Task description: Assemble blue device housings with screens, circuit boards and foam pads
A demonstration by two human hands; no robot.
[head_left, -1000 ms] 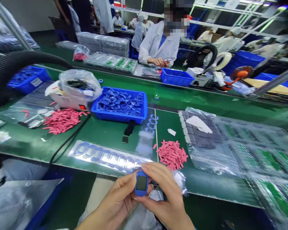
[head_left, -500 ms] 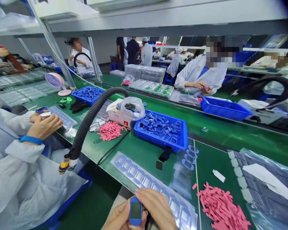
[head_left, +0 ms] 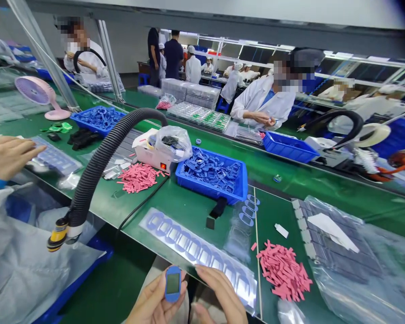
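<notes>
My left hand (head_left: 156,297) holds a small blue oval device (head_left: 173,284) with a dark rectangular screen, gripped between thumb and fingers near the table's front edge. To its right, my right hand (head_left: 221,294) is apart from the device, fingers spread and holding nothing. Just beyond both hands lies a clear sheet of oval stickers (head_left: 194,249) with blue borders. A few more oval stickers (head_left: 248,210) rest on a clear film farther back. A heap of pink strips (head_left: 285,272) lies right of my right hand.
A blue bin (head_left: 212,175) full of blue plastic parts stands ahead. A black flexible hose (head_left: 103,153) arches on the left, its yellow-tipped end past the table edge. A white box with a red switch (head_left: 151,157) sits behind more pink strips (head_left: 139,177). A co-worker's hand (head_left: 10,157) is at left.
My right hand has let go of the blue device and opened to its right. My left hand keeps the device. The view has turned right, and the co-worker's hand at left has opened out.
</notes>
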